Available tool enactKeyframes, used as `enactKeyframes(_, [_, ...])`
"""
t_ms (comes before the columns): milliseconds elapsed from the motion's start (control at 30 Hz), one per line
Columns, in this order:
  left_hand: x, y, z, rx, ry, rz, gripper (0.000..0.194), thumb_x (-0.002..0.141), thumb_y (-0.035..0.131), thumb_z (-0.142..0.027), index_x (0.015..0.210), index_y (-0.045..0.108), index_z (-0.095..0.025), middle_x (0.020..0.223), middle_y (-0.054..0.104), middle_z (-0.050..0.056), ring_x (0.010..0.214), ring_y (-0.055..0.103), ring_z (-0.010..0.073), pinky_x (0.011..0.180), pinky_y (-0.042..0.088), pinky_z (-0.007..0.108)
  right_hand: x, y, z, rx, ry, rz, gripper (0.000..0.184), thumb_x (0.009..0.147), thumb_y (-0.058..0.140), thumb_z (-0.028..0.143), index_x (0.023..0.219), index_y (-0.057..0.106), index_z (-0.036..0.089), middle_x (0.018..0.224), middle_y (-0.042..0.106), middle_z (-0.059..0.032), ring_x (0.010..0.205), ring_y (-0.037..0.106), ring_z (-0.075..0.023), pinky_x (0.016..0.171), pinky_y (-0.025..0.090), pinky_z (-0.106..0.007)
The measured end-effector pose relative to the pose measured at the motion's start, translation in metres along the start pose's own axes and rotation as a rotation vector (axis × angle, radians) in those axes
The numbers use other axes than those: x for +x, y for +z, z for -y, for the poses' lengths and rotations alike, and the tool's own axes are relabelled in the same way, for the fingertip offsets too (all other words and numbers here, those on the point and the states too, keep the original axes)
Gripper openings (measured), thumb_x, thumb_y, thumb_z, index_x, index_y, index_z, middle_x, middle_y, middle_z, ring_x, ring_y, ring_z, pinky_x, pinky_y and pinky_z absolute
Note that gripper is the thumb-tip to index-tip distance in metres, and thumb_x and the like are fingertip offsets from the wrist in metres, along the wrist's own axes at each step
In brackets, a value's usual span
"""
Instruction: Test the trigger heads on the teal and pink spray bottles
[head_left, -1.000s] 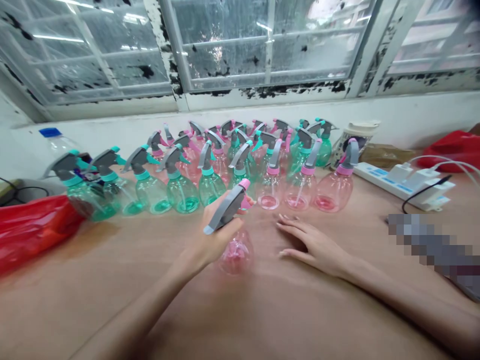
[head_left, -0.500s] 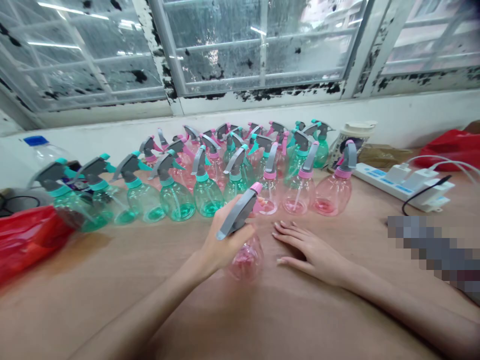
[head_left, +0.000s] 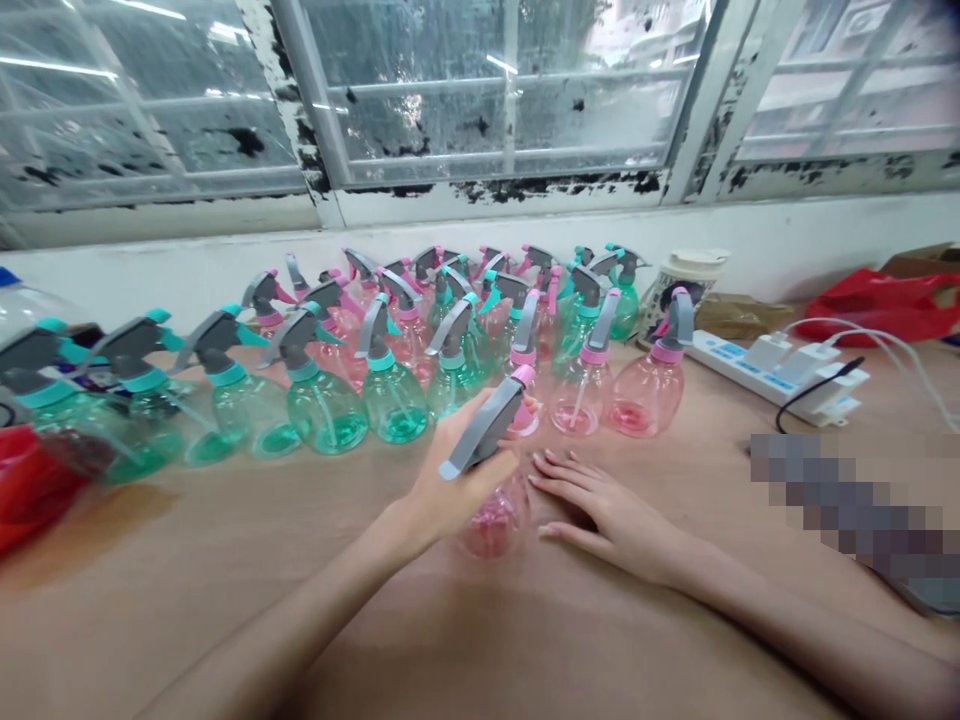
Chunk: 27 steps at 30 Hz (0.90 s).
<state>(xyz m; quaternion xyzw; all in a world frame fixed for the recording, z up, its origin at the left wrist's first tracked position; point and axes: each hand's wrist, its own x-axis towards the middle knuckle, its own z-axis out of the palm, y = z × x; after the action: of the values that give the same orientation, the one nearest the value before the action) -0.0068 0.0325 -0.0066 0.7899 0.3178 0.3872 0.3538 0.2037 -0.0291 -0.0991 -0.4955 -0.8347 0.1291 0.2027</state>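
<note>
My left hand (head_left: 454, 480) is wrapped round the neck of a pink spray bottle (head_left: 491, 525) with a grey and pink trigger head. That bottle stands at the middle of the table, its spray end pointing away from me; the trigger is mostly hidden by my fingers. To its right, my right hand (head_left: 600, 510) lies flat on the table with fingers stretched out, holding nothing. Just beyond my hands runs a row of spray bottles, with several green ones (head_left: 328, 415) on the left and pink ones (head_left: 649, 400) on the right.
More spray bottles (head_left: 540, 265) crowd behind the front row, near the wall. At right are a patterned cup (head_left: 686, 285), a white power strip (head_left: 780, 375) with plugged-in cables and a red plastic bag (head_left: 877, 305). Another red bag (head_left: 37, 490) lies at left; a pixelated object (head_left: 855, 510) is far right.
The view has turned slightly to the right, so the bottles and table items sit further left. My left hand keeps its hold on the pink spray bottle, and my right hand stays flat.
</note>
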Motion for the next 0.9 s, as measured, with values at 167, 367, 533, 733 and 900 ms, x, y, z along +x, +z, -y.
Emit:
enactKeyframes(167, [0.0,0.0,-0.002,-0.025,-0.005,0.015,0.018,0.07,0.049,-0.022,0.086,0.056,-0.023,0.071,0.055,-0.003,0.06,0.051,0.0153,0.059,0.042,0.028,-0.002,-0.001,-0.001,0.038,0.002,-0.03,0.058,0.092,0.052,0.053,0.141,0.048,0.023,0.149,0.045,-0.0102,0.14,0.036,-0.0291,0.114,0.031,-0.055])
enactKeyframes(367, [0.001,-0.001,-0.008,-0.047,-0.03,0.033,0.01,0.069,0.05,-0.022,0.079,0.048,-0.023,0.066,0.048,-0.004,0.054,0.043,0.0127,0.052,0.036,0.026,-0.004,0.001,-0.005,0.042,-0.001,-0.037,0.054,0.094,0.05,0.051,0.139,0.05,0.021,0.147,0.048,-0.0088,0.14,0.037,-0.0267,0.115,0.03,-0.051])
enactKeyframes(533, [0.002,-0.004,-0.012,-0.047,0.031,0.026,0.006,0.069,0.049,-0.019,0.073,0.046,-0.022,0.063,0.042,-0.005,0.054,0.038,0.0118,0.05,0.034,0.025,-0.003,0.001,-0.006,0.025,0.0,-0.026,0.052,0.096,0.047,0.049,0.138,0.051,0.02,0.147,0.048,-0.0078,0.14,0.036,-0.0251,0.116,0.029,-0.05])
enactKeyframes(733, [0.0,-0.006,-0.01,0.017,0.066,-0.008,0.011,0.07,0.05,-0.022,0.065,0.04,-0.022,0.063,0.041,-0.004,0.055,0.038,0.0123,0.051,0.033,0.026,-0.003,0.002,-0.006,0.004,-0.005,-0.007,0.049,0.098,0.042,0.047,0.137,0.052,0.019,0.148,0.047,-0.0084,0.14,0.036,-0.0246,0.116,0.031,-0.05])
enactKeyframes(900, [0.0,-0.006,-0.012,-0.031,-0.001,0.045,0.008,0.069,0.049,-0.024,0.076,0.045,-0.023,0.066,0.044,-0.004,0.056,0.04,0.0131,0.053,0.032,0.027,-0.003,0.003,-0.007,0.015,-0.011,-0.024,0.048,0.098,0.044,0.046,0.137,0.052,0.02,0.148,0.047,-0.008,0.139,0.037,-0.0244,0.116,0.03,-0.049])
